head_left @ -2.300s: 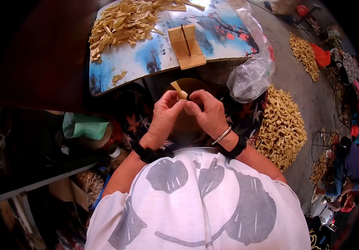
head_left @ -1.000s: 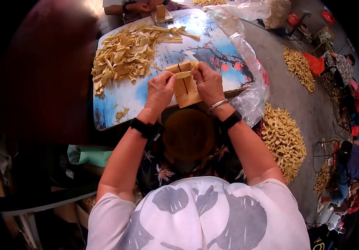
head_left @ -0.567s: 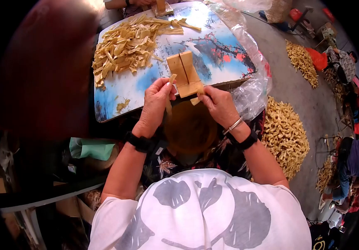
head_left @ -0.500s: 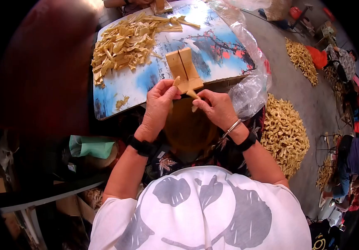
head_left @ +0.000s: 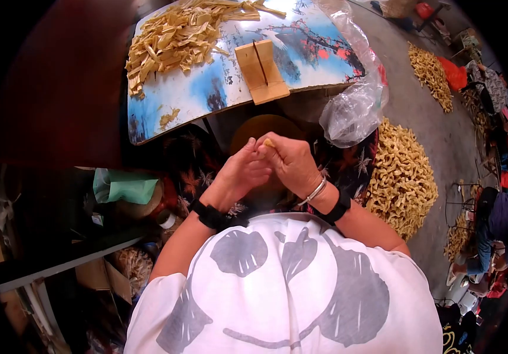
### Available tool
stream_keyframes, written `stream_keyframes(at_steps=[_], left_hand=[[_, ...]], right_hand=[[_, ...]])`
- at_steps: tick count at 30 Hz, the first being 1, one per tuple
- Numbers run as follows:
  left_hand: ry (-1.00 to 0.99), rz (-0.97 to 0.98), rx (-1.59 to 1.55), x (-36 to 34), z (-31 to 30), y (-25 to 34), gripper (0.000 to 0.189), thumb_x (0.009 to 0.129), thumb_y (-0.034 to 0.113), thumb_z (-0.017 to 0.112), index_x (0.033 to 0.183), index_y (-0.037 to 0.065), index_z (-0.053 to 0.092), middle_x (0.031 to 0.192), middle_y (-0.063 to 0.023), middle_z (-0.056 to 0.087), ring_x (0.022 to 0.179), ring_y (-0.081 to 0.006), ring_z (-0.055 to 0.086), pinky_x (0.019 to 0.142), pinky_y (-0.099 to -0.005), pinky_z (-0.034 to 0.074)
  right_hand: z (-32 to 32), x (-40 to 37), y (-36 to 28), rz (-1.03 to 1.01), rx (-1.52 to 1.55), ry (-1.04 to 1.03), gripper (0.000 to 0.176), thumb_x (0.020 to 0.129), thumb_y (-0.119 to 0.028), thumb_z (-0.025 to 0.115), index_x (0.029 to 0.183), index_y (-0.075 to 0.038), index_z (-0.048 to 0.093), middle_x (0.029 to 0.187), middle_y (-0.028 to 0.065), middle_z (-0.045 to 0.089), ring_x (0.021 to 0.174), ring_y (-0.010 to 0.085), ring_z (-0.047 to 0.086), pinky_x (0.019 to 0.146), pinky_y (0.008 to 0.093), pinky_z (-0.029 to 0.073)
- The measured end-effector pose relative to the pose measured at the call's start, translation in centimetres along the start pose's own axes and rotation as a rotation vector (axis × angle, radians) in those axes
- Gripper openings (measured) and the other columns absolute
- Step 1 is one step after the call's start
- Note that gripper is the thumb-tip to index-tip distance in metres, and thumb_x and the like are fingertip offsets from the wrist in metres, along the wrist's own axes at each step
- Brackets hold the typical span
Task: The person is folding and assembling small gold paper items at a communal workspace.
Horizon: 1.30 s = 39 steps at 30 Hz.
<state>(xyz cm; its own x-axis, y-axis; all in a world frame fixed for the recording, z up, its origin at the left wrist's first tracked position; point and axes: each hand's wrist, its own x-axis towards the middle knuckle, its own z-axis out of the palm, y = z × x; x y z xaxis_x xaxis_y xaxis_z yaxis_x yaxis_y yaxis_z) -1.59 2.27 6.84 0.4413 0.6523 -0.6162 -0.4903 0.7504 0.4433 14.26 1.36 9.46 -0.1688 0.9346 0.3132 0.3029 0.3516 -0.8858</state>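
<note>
Both hands meet over the lap, in front of the table edge. My right hand (head_left: 292, 164) is closed, with a small yellowish piece (head_left: 269, 143) pinched between thumb and finger. Touching it from the left, my left hand (head_left: 243, 172) has curled fingers; whether it grips anything is hidden. Beyond them a wooden stand with a dark upright blade (head_left: 261, 63) sits at the edge of the painted table (head_left: 206, 94). A heap of flat yellowish strips (head_left: 174, 41) lies on the table's left part.
On the right, a large pile of knotted yellowish pieces (head_left: 401, 183) covers the floor, with a smaller pile (head_left: 431, 76) farther off. Clear plastic sheeting (head_left: 348, 121) hangs by the table's right edge. A green bag (head_left: 125, 186) lies left. A person (head_left: 499, 224) is at far right.
Both hands have drawn back from the wooden stand toward the body and come together. The piece seen by my left fingers no longer shows there. The view has shifted, with the table higher in frame.
</note>
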Motion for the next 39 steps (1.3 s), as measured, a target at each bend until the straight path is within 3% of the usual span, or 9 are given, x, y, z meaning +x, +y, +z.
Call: stream_keyframes(at_steps=[5,6,10,14,17,23,29,35,39], left_hand=[[-0.008,0.106,0.203,1.6,-1.5,-1.2,0.023,0.098,0.017,0.056,0.110,-0.002,0.058,0.096,-0.0084,0.065,0.080,-0.0186,0.063,0.074,-0.0320,0.053],[0.103,0.143,0.287,1.4,-1.1,-1.5,0.020,0.097,0.013,0.055,0.108,-0.003,0.061,0.088,-0.0056,0.066,0.077,-0.0179,0.064,0.069,-0.0290,0.052],[0.164,0.544,1.231,1.7,-2.1,-1.3,0.014,0.093,0.010,0.055,0.096,0.007,0.068,0.079,-0.0132,0.068,0.071,-0.0298,0.067,0.065,-0.0364,0.053],[0.054,0.744,1.840,-0.7,0.4,-0.7,0.010,0.087,0.004,0.059,0.094,0.001,0.065,0.083,-0.0234,0.063,0.078,-0.0423,0.061,0.067,-0.0421,0.050],[0.181,0.778,1.688,-0.4,0.0,-1.0,0.008,0.088,0.005,0.059,0.093,0.000,0.063,0.081,-0.0244,0.062,0.077,-0.0433,0.062,0.066,-0.0429,0.050],[0.349,0.895,1.530,0.5,-0.2,-1.2,0.008,0.087,0.010,0.059,0.088,0.004,0.064,0.077,-0.0220,0.064,0.076,-0.0419,0.063,0.066,-0.0496,0.051],[0.161,0.902,1.977,-0.5,0.0,-0.8,0.006,0.082,0.006,0.060,0.088,0.005,0.060,0.082,-0.0126,0.063,0.076,-0.0345,0.065,0.061,-0.0430,0.052],[0.060,1.366,2.013,-1.3,0.9,0.2,0.012,0.078,0.006,0.063,0.089,0.009,0.060,0.075,-0.0062,0.054,0.068,-0.0227,0.063,0.056,-0.0325,0.051],[0.176,1.449,1.929,-1.1,1.1,0.3,0.015,0.077,0.006,0.064,0.092,0.008,0.061,0.075,-0.0063,0.053,0.069,-0.0231,0.063,0.056,-0.0327,0.051]], right_hand=[[0.8,-3.1,-1.3,-0.113,-0.125,-0.103,0.018,0.094,-0.020,0.061,0.088,-0.003,0.058,0.075,0.0179,0.060,0.067,0.0367,0.061,0.057,0.0365,0.049],[0.0,-3.4,-1.8,0.193,0.088,-0.183,0.017,0.094,-0.019,0.060,0.089,-0.003,0.060,0.076,0.0165,0.061,0.066,0.0357,0.061,0.057,0.0363,0.049],[-0.3,-2.9,1.9,-0.033,-0.096,0.035,0.021,0.100,-0.021,0.055,0.092,-0.003,0.063,0.076,0.0053,0.064,0.065,0.0104,0.061,0.055,0.0229,0.050],[0.0,-2.6,2.6,0.389,0.112,0.086,0.028,0.101,-0.026,0.053,0.091,-0.003,0.064,0.077,0.0031,0.063,0.067,0.0092,0.060,0.057,0.0220,0.049],[0.4,-2.4,4.6,0.345,-0.065,0.155,0.020,0.097,-0.020,0.059,0.093,0.000,0.060,0.079,0.0122,0.065,0.067,0.0243,0.065,0.062,0.0306,0.051],[-0.3,-2.3,0.7,0.641,0.239,-0.012,0.006,0.094,-0.007,0.058,0.096,-0.003,0.060,0.078,0.0105,0.066,0.069,0.0206,0.067,0.063,0.0291,0.052],[-0.6,-2.2,3.5,-0.159,-0.261,0.100,0.006,0.096,-0.008,0.057,0.096,-0.003,0.059,0.077,0.0065,0.066,0.060,0.0120,0.062,0.056,0.0254,0.051],[0.1,-1.3,4.0,0.619,0.317,-0.039,0.016,0.096,-0.018,0.059,0.092,-0.002,0.058,0.075,0.0096,0.065,0.060,0.0168,0.063,0.056,0.0299,0.050],[0.4,-1.0,3.5,0.622,0.251,-0.034,0.022,0.096,-0.024,0.061,0.095,-0.002,0.061,0.077,0.0112,0.065,0.063,0.0201,0.064,0.061,0.0312,0.051]])
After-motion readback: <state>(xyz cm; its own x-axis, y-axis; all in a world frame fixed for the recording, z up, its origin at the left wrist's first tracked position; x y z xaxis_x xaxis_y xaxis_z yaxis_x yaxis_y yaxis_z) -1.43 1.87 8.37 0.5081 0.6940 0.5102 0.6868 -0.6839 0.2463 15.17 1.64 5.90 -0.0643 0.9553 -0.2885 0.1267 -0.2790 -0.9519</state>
